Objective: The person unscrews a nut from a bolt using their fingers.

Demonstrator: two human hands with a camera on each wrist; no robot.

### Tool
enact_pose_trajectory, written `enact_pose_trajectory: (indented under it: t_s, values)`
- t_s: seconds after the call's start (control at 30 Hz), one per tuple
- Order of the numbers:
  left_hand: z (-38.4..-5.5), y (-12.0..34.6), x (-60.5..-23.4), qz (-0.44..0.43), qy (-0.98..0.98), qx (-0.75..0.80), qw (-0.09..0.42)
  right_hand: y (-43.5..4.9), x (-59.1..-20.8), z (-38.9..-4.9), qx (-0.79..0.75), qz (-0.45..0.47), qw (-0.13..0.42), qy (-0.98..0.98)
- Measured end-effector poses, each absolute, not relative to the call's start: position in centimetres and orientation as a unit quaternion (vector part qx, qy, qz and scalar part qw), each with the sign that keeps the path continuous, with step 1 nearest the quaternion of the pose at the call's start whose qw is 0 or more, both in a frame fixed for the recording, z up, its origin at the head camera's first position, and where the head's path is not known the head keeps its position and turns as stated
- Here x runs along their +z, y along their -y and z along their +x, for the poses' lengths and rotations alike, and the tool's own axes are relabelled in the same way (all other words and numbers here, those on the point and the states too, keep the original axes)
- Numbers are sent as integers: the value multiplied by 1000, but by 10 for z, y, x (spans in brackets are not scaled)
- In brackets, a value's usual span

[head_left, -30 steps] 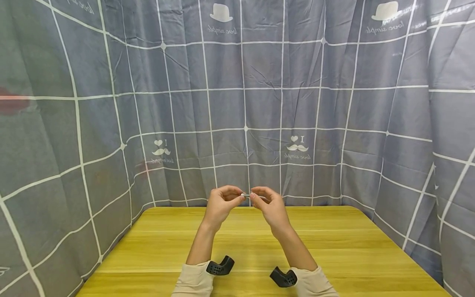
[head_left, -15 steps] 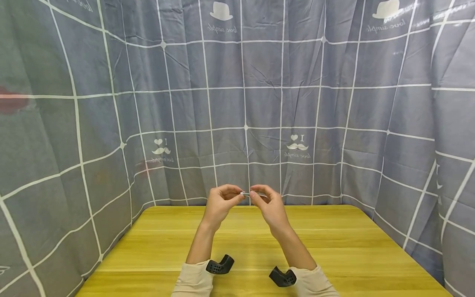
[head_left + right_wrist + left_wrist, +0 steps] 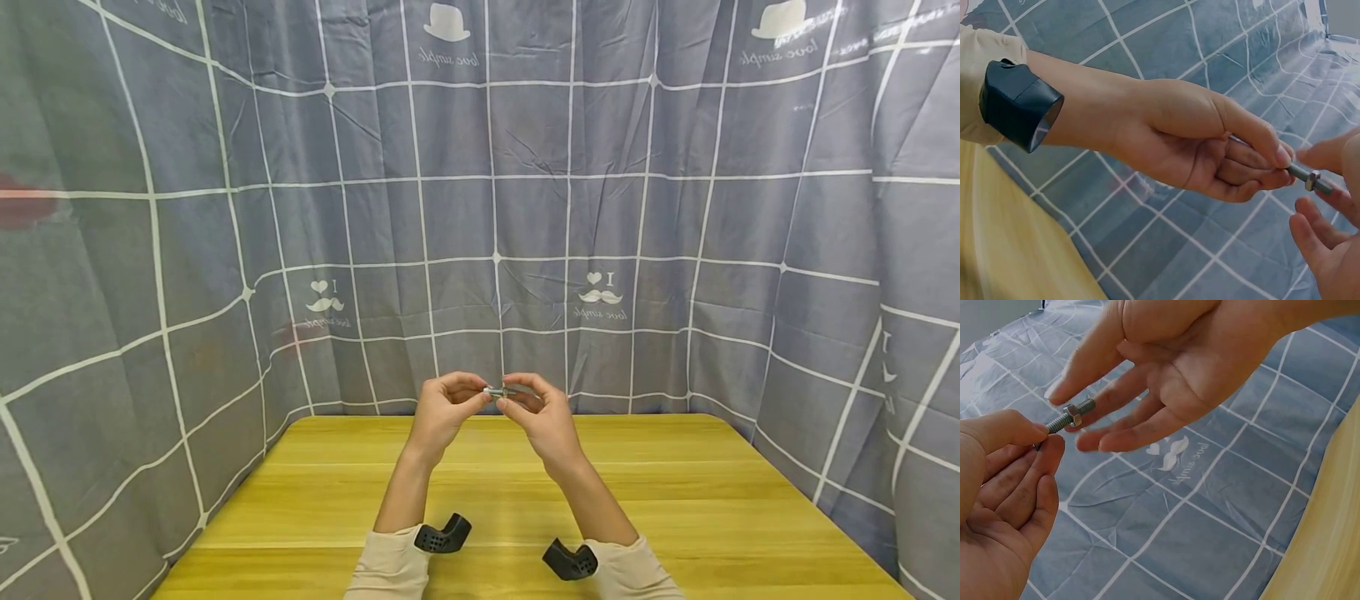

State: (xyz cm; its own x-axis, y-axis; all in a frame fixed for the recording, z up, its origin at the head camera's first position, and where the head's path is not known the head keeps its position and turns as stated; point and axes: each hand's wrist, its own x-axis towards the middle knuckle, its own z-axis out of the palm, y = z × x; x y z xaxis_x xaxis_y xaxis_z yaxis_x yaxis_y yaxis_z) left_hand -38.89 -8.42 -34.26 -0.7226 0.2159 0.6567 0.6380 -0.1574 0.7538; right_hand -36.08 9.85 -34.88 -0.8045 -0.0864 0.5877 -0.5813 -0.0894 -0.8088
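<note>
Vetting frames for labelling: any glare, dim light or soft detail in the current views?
Head: glare on the curtain at upper right, reddish patch at left edge; left wrist: dimmer, pale upper-left corner, threads on the bolt readable; right wrist: also dim, threads softer.

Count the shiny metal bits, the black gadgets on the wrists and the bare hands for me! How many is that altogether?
Grey threaded metal rod: 1
Silver six-sided metal nut, around the rod: 1
Black angled gadgets, left gadget and right gadget: 2
Bare hands, left hand and right hand: 2
Total: 6
</note>
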Motion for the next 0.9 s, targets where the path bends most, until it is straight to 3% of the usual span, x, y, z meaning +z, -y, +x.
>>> enact_pose_trajectory:
  t_s: [0.23, 0.9]
  values:
    - [-387, 84, -342, -335, 636, -677, 157, -95, -351, -364, 693, 222, 188, 660]
    - [-388, 84, -341, -337, 634, -676, 164, -98, -350, -364, 681, 243, 211, 658]
